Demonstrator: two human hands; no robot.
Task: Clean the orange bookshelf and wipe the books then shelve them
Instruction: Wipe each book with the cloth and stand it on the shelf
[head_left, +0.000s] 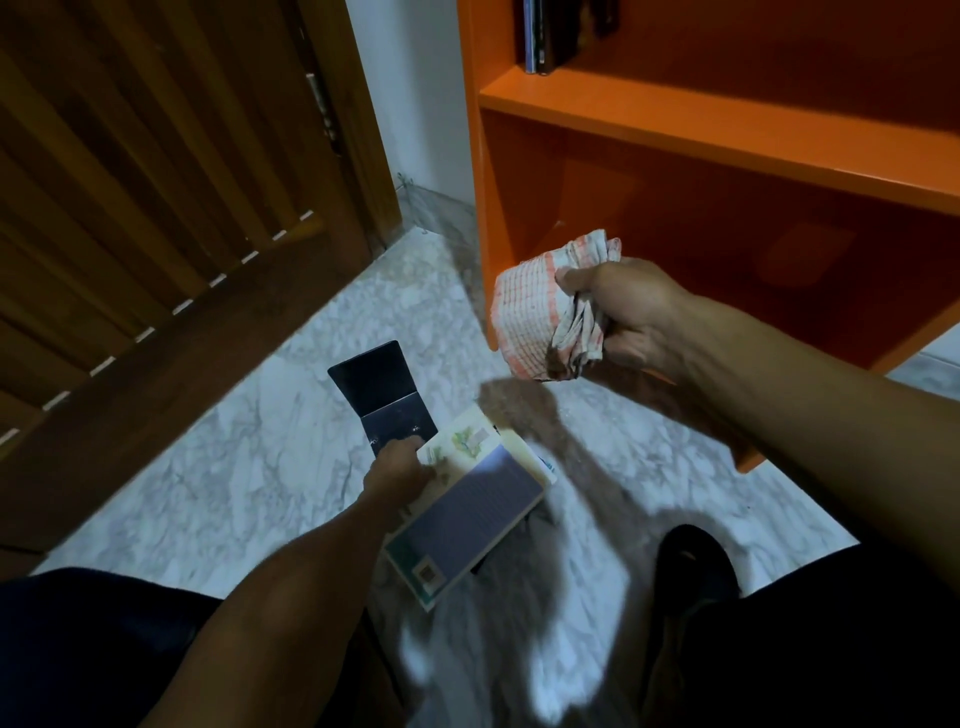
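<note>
Reaching left hand (397, 467) pinches book (467, 512) on floor; right hand (631, 317) clenches checked cloth (535, 312) above, nearer orange bookshelf (727, 124).

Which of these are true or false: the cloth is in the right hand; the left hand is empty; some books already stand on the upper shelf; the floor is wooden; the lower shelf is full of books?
1. The right hand grips the checked cloth. True.
2. The left hand is empty. False: its fingers hold a light-covered book low over the floor.
3. Some books stand on the upper shelf. True.
4. The floor is wooden. False: it is pale marble-patterned tile; the wooden thing is the door.
5. The lower shelf is full of books. False: no books show in it.
</note>
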